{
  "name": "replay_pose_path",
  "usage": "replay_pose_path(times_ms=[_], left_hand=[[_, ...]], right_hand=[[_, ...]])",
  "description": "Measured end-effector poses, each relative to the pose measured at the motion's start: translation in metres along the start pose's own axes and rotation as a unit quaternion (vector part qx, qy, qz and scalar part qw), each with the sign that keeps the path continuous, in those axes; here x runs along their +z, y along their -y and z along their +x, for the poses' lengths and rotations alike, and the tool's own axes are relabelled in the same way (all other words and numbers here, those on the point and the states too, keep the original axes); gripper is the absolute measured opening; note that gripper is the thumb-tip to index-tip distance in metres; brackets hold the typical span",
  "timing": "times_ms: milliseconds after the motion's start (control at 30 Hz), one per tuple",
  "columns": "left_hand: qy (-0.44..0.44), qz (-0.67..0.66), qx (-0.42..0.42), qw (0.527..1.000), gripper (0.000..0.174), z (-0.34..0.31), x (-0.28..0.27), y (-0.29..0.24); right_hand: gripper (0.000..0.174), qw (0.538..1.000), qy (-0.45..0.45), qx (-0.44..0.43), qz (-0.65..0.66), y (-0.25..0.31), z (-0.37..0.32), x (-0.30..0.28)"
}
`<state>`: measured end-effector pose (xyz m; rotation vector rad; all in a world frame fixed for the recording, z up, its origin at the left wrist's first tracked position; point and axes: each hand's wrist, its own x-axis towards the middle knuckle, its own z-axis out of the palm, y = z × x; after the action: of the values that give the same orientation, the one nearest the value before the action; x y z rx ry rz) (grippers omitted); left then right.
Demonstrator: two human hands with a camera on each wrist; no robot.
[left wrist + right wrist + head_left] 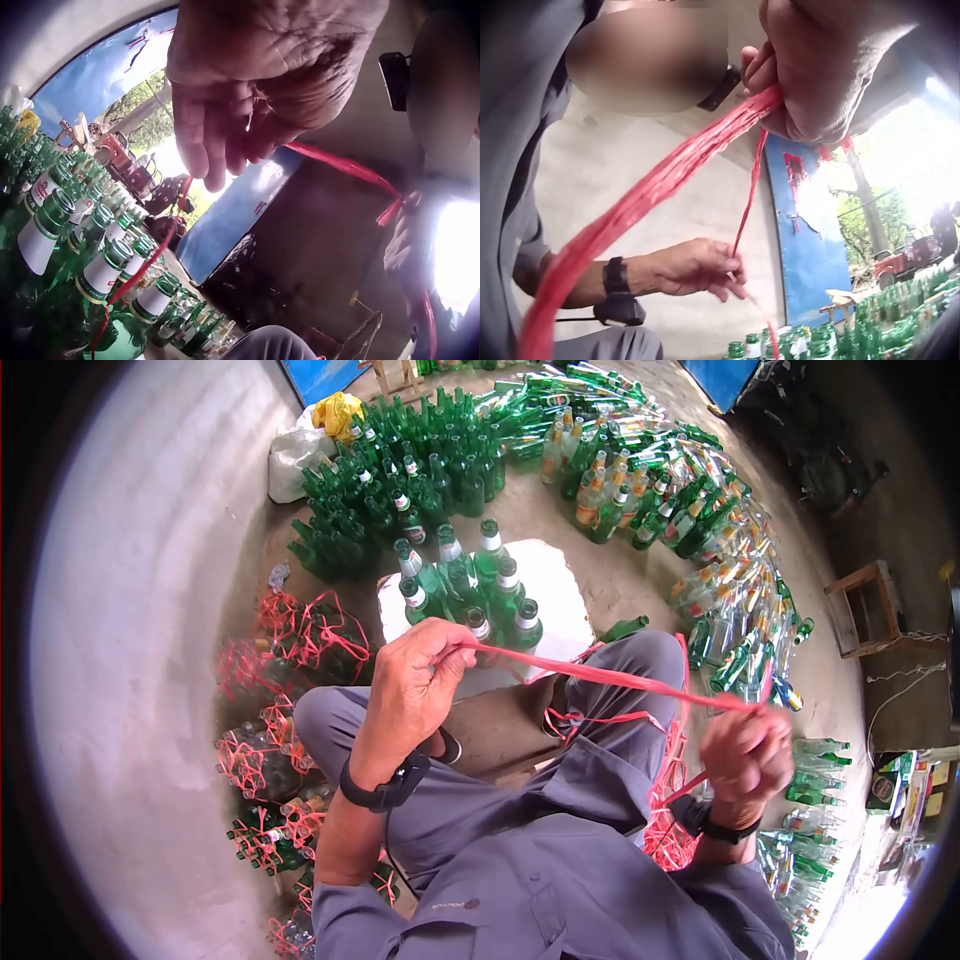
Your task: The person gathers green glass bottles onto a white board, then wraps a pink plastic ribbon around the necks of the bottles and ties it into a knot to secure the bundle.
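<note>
A strand of red plastic twine [610,676] runs taut between the two hands, above the lap. My left hand [415,680] pinches one end between thumb and fingers, just in front of a cluster of green bottles [465,575]. Those bottles stand upright on a white block [558,585] beyond the knees. Out to the right, my right hand [748,755] has its fingers curled round the twine. In the right wrist view a wide, crinkled length of twine [652,184] leaves that hand downward. A thin tail [150,262] hangs below the left hand toward the bottles in the left wrist view.
Many green bottles [460,470] stand on the floor ahead, with clear and green ones [740,560] piled in a curve to the right. Bottle bundles tied in red twine [262,750] lie at the left. Loose twine [668,838] heaps beside the right thigh. A wooden stool [862,610] is far right.
</note>
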<state>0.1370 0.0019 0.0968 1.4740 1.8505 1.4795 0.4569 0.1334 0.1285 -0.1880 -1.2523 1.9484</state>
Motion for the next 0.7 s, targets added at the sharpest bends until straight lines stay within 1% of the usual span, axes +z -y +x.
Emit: replay_pose_path(times_ms=[33,67,100,133,167,233,267,300,333,367,433,567,600,633,700], left_hand=[[0.005,-0.018,-0.031,0.999,0.005,-0.002,0.002,0.001],[0.006,-0.019,-0.032,0.999,0.005,-0.005,0.001,0.003],[0.031,0.011,-0.033,0.999,0.005,-0.008,-0.002,0.007],[0.055,0.042,-0.034,0.997,0.004,-0.010,-0.005,0.011],[0.055,0.043,-0.035,0.997,0.004,-0.013,-0.008,0.013],[0.036,0.110,-0.008,0.993,0.004,-0.019,-0.012,0.015],[0.036,0.110,-0.008,0.993,0.004,-0.022,-0.014,0.018],[0.033,0.092,-0.030,0.995,0.004,-0.027,-0.017,0.023],[0.031,0.073,-0.051,0.996,0.004,-0.031,-0.019,0.026],[0.031,0.072,-0.051,0.996,0.004,-0.035,-0.021,0.029],[0.043,0.056,-0.091,0.993,0.006,-0.041,-0.025,0.034],[0.034,0.092,-0.063,0.993,0.007,-0.046,-0.032,0.040],[0.029,0.126,-0.054,0.990,0.009,-0.047,-0.034,0.040],[0.023,0.161,-0.045,0.986,0.010,-0.047,-0.036,0.039],[0.007,0.179,-0.049,0.983,0.010,-0.047,-0.041,0.036]], right_hand=[[0.041,0.999,-0.014,-0.030,0.010,0.009,0.006,-0.005],[0.038,0.998,-0.031,-0.047,0.013,0.014,0.006,-0.016],[0.035,0.997,-0.048,-0.064,0.016,0.019,0.006,-0.029],[0.031,0.997,0.011,-0.074,0.023,0.024,0.011,-0.041],[0.031,0.997,0.011,-0.074,0.024,0.029,0.012,-0.049],[0.028,0.986,-0.096,-0.117,0.072,0.039,0.014,-0.063],[0.024,0.987,-0.064,-0.117,0.084,0.045,0.016,-0.076],[0.024,0.987,-0.065,-0.117,0.085,0.050,0.017,-0.087],[0.023,0.982,-0.100,-0.112,0.112,0.056,0.018,-0.099],[0.021,0.975,-0.134,-0.107,0.139,0.061,0.019,-0.112],[0.020,0.974,-0.122,-0.101,0.164,0.066,0.019,-0.144],[0.023,0.967,-0.151,-0.076,0.191,0.063,0.008,-0.206],[0.023,0.962,-0.178,-0.063,0.196,0.060,0.004,-0.218],[0.023,0.957,-0.204,-0.050,0.201,0.056,0.001,-0.225],[0.023,0.955,-0.216,-0.044,0.198,0.050,-0.004,-0.234]])
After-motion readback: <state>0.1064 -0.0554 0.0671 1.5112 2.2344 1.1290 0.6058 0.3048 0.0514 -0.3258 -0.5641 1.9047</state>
